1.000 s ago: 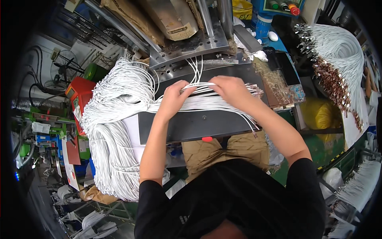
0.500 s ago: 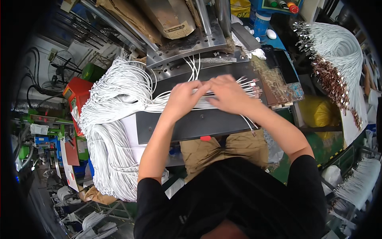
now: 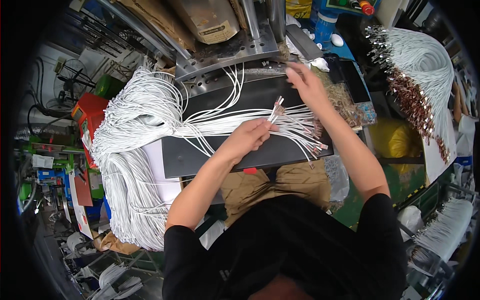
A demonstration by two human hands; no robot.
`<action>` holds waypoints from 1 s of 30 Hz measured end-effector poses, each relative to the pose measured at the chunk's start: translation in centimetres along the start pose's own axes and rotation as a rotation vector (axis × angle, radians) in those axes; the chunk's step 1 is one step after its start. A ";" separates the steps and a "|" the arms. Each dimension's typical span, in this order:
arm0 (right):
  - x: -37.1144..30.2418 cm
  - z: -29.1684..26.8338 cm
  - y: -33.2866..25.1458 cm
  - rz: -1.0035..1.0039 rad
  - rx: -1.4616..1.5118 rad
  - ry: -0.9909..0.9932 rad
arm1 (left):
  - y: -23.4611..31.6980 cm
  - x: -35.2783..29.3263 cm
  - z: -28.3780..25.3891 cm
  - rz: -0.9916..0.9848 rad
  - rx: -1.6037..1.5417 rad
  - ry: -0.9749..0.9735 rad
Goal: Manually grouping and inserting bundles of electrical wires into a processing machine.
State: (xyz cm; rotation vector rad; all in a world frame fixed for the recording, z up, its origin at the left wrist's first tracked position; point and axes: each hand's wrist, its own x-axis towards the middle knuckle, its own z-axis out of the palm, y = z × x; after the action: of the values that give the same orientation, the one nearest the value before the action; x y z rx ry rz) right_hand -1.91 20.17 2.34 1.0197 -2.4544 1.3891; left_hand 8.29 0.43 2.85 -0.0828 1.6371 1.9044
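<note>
My left hand (image 3: 249,136) is closed around a few white cables, and their small connector ends (image 3: 277,107) stick up past the fingers. Beneath it, a bundle of white cables (image 3: 215,126) lies across a black work plate (image 3: 200,162). The bundle's connector-tipped ends (image 3: 317,146) fan out on the right. My right hand (image 3: 309,89) is raised above the plate's far right part, near the metal press, with fingers apart and nothing visible in them. Some cables (image 3: 234,87) run from the bundle to beneath the press's metal block (image 3: 230,64).
A big heap of white cables (image 3: 132,112) hangs over the left side of the bench, beside a red machine (image 3: 90,117). Further right are a board with scraps (image 3: 342,102), a blue bottle (image 3: 325,27) and a hanging cable bundle (image 3: 422,57). A fan (image 3: 70,82) stands far left.
My hands have come apart. The right one lifted off the bundle and moved away to the far right; the left now holds a few cables with their ends raised. The remaining ends have spread out.
</note>
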 end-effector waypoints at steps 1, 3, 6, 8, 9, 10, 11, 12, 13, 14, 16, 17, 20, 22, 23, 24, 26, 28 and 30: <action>0.5 0.3 -0.2 0.218 0.277 -0.098 | 0.1 0.6 0.5 -0.011 0.013 0.022; 1.0 0.6 -0.4 0.431 0.546 -0.202 | 0.7 1.8 1.1 -0.027 0.035 0.070; 0.0 2.2 0.1 0.248 0.465 -0.063 | 0.8 3.5 -1.7 0.059 -0.082 0.059; -1.2 1.6 0.6 0.215 0.234 -0.204 | 1.4 4.7 -3.1 0.107 -0.139 0.057; -1.7 1.1 1.0 0.184 0.007 -0.335 | 2.1 5.2 -3.7 0.125 -0.210 0.123; -1.9 0.9 1.0 0.155 -0.220 -0.460 | 2.7 5.4 -4.0 0.138 -0.281 0.187; -1.5 1.0 1.1 0.147 -0.220 -0.463 | 3.1 5.5 -4.3 0.152 -0.351 0.251; -0.8 1.3 1.0 0.038 -0.280 -0.294 | 2.9 5.8 -4.8 0.157 -0.353 0.258; 0.2 1.4 1.0 -0.071 -0.338 -0.124 | 2.3 6.4 -5.3 0.159 -0.357 0.252; 1.1 1.5 1.2 -0.180 -0.391 0.048 | 1.5 6.9 -5.8 0.161 -0.362 0.246; 2.9 2.0 4.2 -0.243 -0.526 0.078 | 0.9 7.9 -5.8 0.159 -0.360 0.228; 3.7 2.4 5.9 -0.304 -0.662 0.107 | 0.7 8.2 -5.5 0.159 -0.323 0.239; 4.3 2.8 5.2 -0.328 -0.823 0.070 | 0.3 7.7 -5.1 0.157 -0.256 0.272; 3.7 3.1 4.7 -0.238 -0.882 -0.055 | 0.1 7.3 -5.0 0.121 -0.158 0.297; 3.2 3.0 4.5 -0.233 -0.883 -0.057 | 0.0 7.1 -5.0 0.104 -0.110 0.309; 2.6 2.8 4.3 -0.135 -0.746 -0.087 | -0.1 7.1 -5.0 0.099 -0.110 0.304; 1.5 2.4 4.1 0.061 -0.468 -0.141 | -0.2 7.2 -5.1 0.121 -0.089 0.287; 2.3 0.7 3.2 0.301 -0.191 -0.252 | -0.2 7.1 -4.9 0.122 -0.078 0.273; 3.5 -1.4 2.2 0.747 0.384 -0.441 | 0.5 7.0 -4.4 0.098 -0.014 0.281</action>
State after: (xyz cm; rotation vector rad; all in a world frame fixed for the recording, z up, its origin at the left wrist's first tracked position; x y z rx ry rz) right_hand -6.23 20.39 3.06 0.4870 -3.1692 2.1006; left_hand 0.89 -0.78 -0.78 -0.2925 1.8394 2.0525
